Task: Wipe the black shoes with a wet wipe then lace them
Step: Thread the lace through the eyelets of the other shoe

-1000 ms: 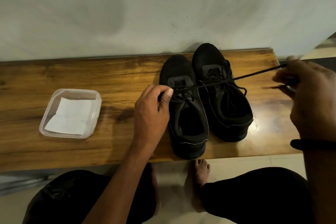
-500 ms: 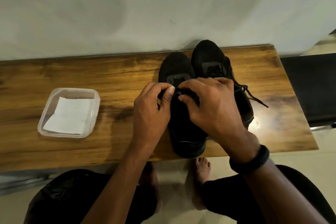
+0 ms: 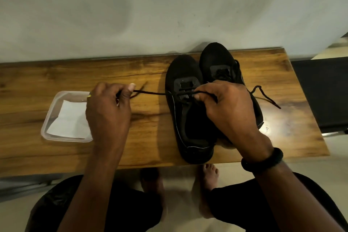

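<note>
The black shoes [image 3: 185, 69] sit side by side on the table [image 3: 75, 73]. The left hand's [image 3: 108, 107] fingers pinch the lace [image 3: 150, 92] end, pulled taut leftward. The right hand's [image 3: 227, 107] fingers clamp it at the left-side shoe's lower eyelets. Wiping seems done; most of the lacing on that shoe remains.

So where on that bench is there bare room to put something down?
The bench is bare behind the tub, up to the wall, and at its right end past the right shoe, bar a loose lace end. Between left hand and left shoe a taut lace crosses; crowded there.
</note>
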